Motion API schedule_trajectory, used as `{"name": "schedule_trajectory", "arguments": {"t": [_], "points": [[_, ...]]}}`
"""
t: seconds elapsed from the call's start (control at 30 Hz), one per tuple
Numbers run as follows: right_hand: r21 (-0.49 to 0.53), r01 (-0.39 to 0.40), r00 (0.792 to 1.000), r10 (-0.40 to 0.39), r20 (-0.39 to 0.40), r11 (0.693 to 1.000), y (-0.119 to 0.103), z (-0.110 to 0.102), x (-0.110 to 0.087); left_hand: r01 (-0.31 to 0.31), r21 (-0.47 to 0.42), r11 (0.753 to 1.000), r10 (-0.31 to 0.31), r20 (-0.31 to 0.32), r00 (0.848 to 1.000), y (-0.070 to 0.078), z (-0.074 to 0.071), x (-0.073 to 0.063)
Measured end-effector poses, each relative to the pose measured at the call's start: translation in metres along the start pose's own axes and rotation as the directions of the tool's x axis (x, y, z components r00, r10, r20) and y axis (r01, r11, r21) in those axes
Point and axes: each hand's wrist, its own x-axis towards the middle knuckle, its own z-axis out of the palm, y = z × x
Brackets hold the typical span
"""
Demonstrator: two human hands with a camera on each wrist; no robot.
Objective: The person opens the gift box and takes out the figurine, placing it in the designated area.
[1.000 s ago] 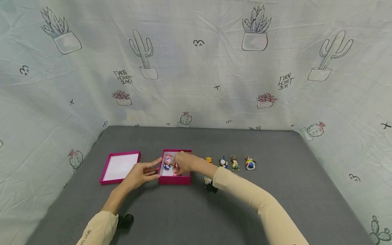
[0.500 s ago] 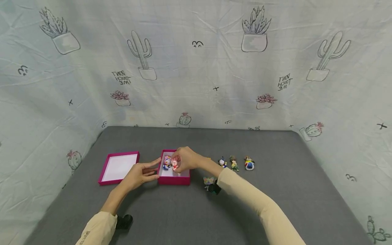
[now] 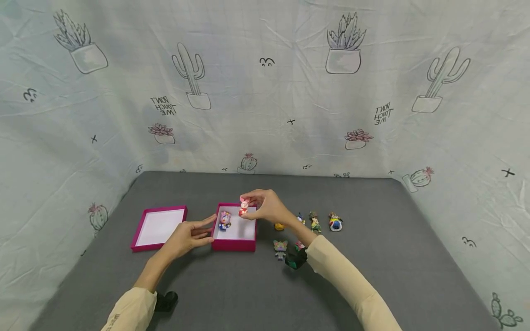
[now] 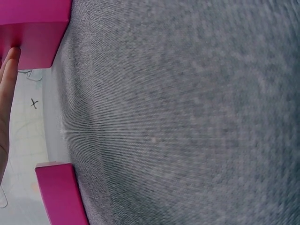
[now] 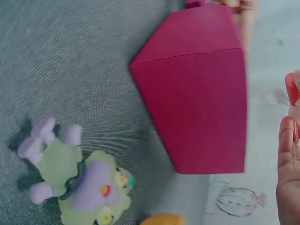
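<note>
My right hand (image 3: 267, 205) pinches a small pink-and-red figurine (image 3: 243, 208) between thumb and fingers, above the magenta box (image 3: 233, 245). At the right edge of the right wrist view, only part of this red figurine (image 5: 291, 90) shows by the fingers. Inside the box, toward its left wall, lies a second figurine (image 3: 225, 220) in pink, white and blue. My left hand (image 3: 188, 236) has its fingers stretched out, with the tips at the box's left side; in the left wrist view a fingertip (image 4: 14, 52) touches that magenta wall.
Left of the box lies its lid (image 3: 161, 226), white inside facing up. Right of it, on the grey cloth, are a grey cat figurine (image 3: 280, 248), a green one (image 3: 315, 222), a blue-and-yellow one (image 3: 335, 222) and others partly behind the right arm. A patterned curtain (image 3: 265, 101) hangs behind.
The right hand has lifted the pink-and-red figurine up out of the box and slightly to the right. The left hand has stayed at the box's side.
</note>
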Motion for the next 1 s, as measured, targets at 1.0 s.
{"name": "schedule_trajectory", "arguments": {"t": [1.0], "points": [[0.199, 0.041, 0.985, -0.006, -0.174, 0.979, -0.043, -0.064, -0.093, -0.004, 0.028, 1.0, 0.004, -0.012, 1.0, -0.002, 0.003, -0.003]]}}
